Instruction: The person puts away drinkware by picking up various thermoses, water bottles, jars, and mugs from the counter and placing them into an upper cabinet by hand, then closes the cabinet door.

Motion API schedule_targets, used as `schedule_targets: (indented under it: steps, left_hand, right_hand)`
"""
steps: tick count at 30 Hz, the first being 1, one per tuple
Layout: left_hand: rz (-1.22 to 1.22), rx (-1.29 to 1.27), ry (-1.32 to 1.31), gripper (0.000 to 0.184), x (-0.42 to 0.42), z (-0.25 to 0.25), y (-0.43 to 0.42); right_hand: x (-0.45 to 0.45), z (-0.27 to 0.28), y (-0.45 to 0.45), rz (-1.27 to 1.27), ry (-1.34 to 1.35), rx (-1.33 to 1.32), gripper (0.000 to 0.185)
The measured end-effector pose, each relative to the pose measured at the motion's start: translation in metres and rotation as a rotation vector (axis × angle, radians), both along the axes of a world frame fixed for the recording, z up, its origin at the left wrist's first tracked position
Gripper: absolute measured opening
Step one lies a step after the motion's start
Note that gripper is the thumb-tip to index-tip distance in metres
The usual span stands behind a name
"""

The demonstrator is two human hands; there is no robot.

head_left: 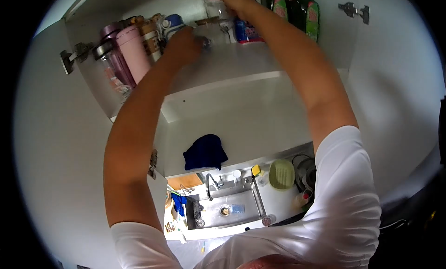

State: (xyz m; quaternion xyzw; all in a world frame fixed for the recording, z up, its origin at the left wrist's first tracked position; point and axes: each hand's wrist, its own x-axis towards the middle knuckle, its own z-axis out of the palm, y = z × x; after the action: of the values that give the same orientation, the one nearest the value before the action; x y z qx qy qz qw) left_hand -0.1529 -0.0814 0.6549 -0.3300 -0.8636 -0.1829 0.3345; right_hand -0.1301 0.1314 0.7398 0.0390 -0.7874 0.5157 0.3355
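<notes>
Both the left hand (183,47) and the right hand (238,4) are up at the high shelf (223,69) of a white cupboard. The left hand has its back to us and its fingers are hidden. It is close to a small clear thing (206,42), and I cannot tell if it holds it. The right hand is higher up, with one finger poking out to the left. A clear tub (216,9) is right under that finger, up on the high shelf. I cannot tell if the right hand grips the tub.

Just beside the left hand is a bottle with a blue lid (173,22). More things stand left of that: a brown and white cup (151,40), a tall pink bottle (134,53), and a clear bottle with a silver lid (104,53). Near the right hand is a blue bottle (246,33), and the right arm hides part of it. Two green bottles (312,19) stand behind that arm.

Lower down, a dark blue cloth (206,153) lies in a heap on the cupboard's bottom board (260,146). Under that is a shiny sink (251,201) with a bent tap (208,187). A yellow sponge (256,170) and a green basket (281,174) sit near each other on the bench (278,201) beside it.
</notes>
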Motion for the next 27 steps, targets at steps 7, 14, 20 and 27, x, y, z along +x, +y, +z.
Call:
schedule_targets:
  steps: [7,14,20,27]
  left_hand:
    - [-0.109,-0.158,-0.103,0.057,-0.009,-0.010,0.007]
    - [-0.025,-0.334,-0.153,0.074,-0.048,0.001,0.029]
    - [-0.012,-0.333,-0.104,0.075,-0.045,-0.002,0.032]
    - [-0.019,-0.346,-0.107,0.068,-0.036,-0.003,0.032]
  right_hand:
    - [0.029,-0.016,0.046,0.153,-0.094,0.084,0.045]
    - [0.060,-0.045,0.086,0.036,-0.298,0.030,0.029]
    - [0.061,-0.059,0.137,-0.044,-0.204,-0.068,0.023]
    - [0.052,-0.065,0.156,-0.150,-0.304,-0.042,0.033]
